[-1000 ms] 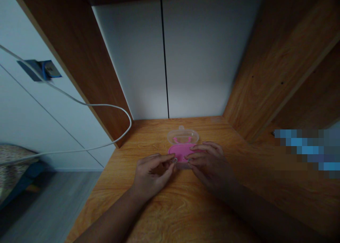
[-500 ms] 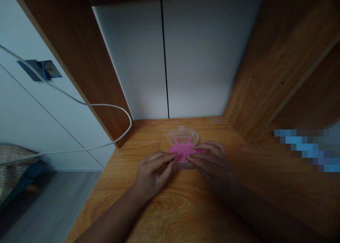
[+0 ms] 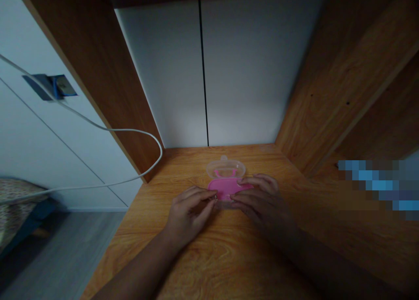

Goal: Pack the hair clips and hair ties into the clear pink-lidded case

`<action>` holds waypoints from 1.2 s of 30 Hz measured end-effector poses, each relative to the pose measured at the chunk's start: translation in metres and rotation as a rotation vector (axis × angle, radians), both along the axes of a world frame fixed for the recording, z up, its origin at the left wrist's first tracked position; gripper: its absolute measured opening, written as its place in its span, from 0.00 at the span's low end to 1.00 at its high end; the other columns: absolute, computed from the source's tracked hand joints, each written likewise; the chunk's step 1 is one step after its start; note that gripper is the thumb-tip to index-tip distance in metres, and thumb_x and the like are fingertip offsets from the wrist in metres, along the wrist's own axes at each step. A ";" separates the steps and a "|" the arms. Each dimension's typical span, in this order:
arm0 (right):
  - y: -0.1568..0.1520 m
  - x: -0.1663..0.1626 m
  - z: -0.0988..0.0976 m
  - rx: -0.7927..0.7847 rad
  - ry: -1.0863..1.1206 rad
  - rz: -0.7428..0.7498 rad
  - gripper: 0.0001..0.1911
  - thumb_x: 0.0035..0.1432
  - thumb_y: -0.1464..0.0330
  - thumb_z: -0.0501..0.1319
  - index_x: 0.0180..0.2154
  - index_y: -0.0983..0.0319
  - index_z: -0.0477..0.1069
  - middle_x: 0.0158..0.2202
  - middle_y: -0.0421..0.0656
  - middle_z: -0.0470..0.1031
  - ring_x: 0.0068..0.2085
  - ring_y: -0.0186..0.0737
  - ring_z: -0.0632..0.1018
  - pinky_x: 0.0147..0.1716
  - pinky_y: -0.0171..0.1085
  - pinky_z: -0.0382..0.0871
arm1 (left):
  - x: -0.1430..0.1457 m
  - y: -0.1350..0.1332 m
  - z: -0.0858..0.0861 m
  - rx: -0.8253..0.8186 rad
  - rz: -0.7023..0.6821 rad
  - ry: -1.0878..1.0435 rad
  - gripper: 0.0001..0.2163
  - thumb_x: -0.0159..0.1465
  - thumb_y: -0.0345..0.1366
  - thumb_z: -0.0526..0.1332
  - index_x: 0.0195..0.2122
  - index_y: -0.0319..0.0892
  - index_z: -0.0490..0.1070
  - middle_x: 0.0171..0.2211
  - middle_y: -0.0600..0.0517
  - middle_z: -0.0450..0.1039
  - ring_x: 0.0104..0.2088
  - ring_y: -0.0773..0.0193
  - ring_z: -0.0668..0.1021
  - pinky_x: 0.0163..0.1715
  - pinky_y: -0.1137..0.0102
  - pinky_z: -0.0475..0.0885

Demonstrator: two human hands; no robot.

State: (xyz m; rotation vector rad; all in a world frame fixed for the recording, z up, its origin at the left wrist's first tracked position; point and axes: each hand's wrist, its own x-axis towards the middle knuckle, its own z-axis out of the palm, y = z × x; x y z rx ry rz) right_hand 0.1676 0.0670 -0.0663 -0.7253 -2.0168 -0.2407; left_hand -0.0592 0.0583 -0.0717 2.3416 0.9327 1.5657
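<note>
A small clear plastic case (image 3: 223,205) sits on the wooden desk, its oval see-through lid (image 3: 225,165) tipped back towards the wall. Inside the case is a pink panel (image 3: 227,185), and two pink strips show through the lid. My left hand (image 3: 190,208) is at the case's front left, thumb and forefinger pinched on something tiny and pale. From the right, my right hand (image 3: 262,199) reaches over the panel; its thumb and forefinger are closed near the front edge, while the other fingers rest along the right end. What those fingertips grip is too small to make out.
A white cable (image 3: 131,129) loops in from the left, above the desk's left edge. Wooden side panels (image 3: 108,86) and a pale back wall (image 3: 242,73) enclose the desk (image 3: 203,265). A blurred-out blue patch (image 3: 376,182) is at the far right.
My fingertips have shifted very slightly at the front edge of the pink panel. The case and its raised lid stay in place.
</note>
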 end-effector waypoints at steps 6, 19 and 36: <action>-0.001 -0.002 0.001 -0.010 -0.007 -0.009 0.06 0.63 0.59 0.64 0.35 0.52 0.76 0.34 0.36 0.82 0.44 0.43 0.79 0.50 0.48 0.62 | 0.000 0.001 0.004 0.023 -0.026 -0.015 0.06 0.59 0.25 0.67 0.38 0.39 0.77 0.30 0.49 0.80 0.29 0.65 0.80 0.29 0.71 0.75; -0.004 -0.001 0.007 0.021 0.031 0.043 0.10 0.52 0.62 0.72 0.34 0.55 0.74 0.31 0.37 0.81 0.43 0.45 0.79 0.47 0.48 0.65 | 0.003 -0.003 0.006 -0.052 -0.058 -0.061 0.08 0.58 0.24 0.66 0.37 0.40 0.78 0.30 0.49 0.81 0.30 0.65 0.80 0.32 0.71 0.75; -0.002 -0.001 0.003 0.018 -0.008 0.030 0.07 0.58 0.65 0.69 0.39 0.54 0.75 0.37 0.37 0.81 0.45 0.43 0.76 0.50 0.47 0.63 | 0.002 -0.002 0.000 -0.132 -0.016 -0.067 0.05 0.59 0.26 0.65 0.37 0.40 0.76 0.29 0.51 0.78 0.29 0.66 0.78 0.31 0.72 0.74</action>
